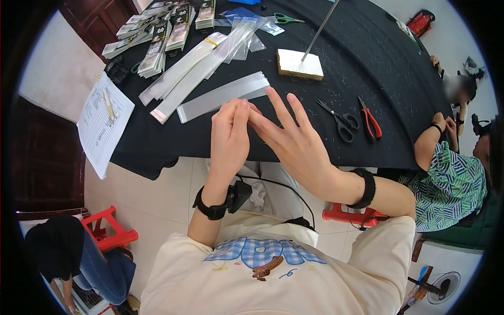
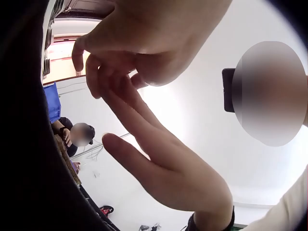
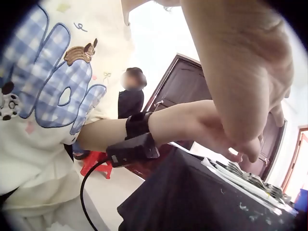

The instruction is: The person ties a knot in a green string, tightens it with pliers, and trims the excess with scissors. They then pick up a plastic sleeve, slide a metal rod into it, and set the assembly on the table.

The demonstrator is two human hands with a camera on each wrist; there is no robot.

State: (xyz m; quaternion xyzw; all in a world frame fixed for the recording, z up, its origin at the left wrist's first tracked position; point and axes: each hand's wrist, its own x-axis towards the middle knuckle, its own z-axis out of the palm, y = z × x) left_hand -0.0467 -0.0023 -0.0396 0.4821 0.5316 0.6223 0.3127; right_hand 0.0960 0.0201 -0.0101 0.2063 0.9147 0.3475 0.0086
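Both hands meet above the near edge of the black-covered table. My left hand (image 1: 230, 139) has its fingers curled around a finger of my right hand (image 1: 299, 144). Other fingers (image 1: 283, 107) of the right hand stand straight and spread apart. In the left wrist view the left hand (image 2: 159, 38) is above, with the right hand (image 2: 178, 168) reaching up to it from below. The right wrist view has the right hand (image 3: 240, 72) large in front, partly covering the left hand (image 3: 207, 125). Just beyond the hands lies a stack of clear plastic sleeves (image 1: 220, 97).
Black scissors (image 1: 341, 121) and red-handled pliers (image 1: 371, 122) lie to the right. A thin rod (image 1: 320, 32) stands in a white-topped block (image 1: 300, 64). More plastic sleeves (image 1: 197, 73), printed packets (image 1: 155, 50) and a paper sheet (image 1: 102, 126) with a pen are left. Another person sits right.
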